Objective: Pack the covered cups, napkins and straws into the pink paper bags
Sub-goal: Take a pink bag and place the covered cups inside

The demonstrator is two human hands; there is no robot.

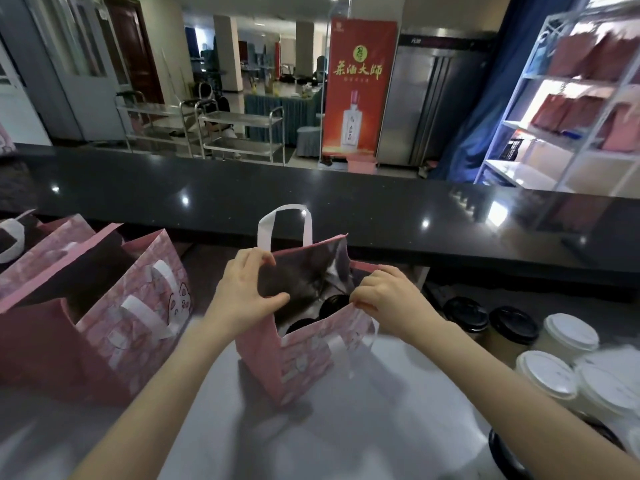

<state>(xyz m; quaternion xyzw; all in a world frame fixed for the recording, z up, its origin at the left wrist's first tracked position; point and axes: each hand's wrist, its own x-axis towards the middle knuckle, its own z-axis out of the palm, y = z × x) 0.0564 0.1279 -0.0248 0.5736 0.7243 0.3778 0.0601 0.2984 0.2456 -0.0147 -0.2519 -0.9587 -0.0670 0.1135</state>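
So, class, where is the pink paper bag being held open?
Head view, centre: the pink paper bag stands on the grey table, between another pink bag at left and lidded cups at right.

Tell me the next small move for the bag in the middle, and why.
Probably let go with the right hand and reach for the nearest black-lidded cup on the right, the left hand holding the pink bag open. Both hands pinch its rim, its mouth gapes, and only two black lids show inside.

Open worktop (346, 441) nearest, between pink bags (138, 299) left, lidded cups (545, 377) right.
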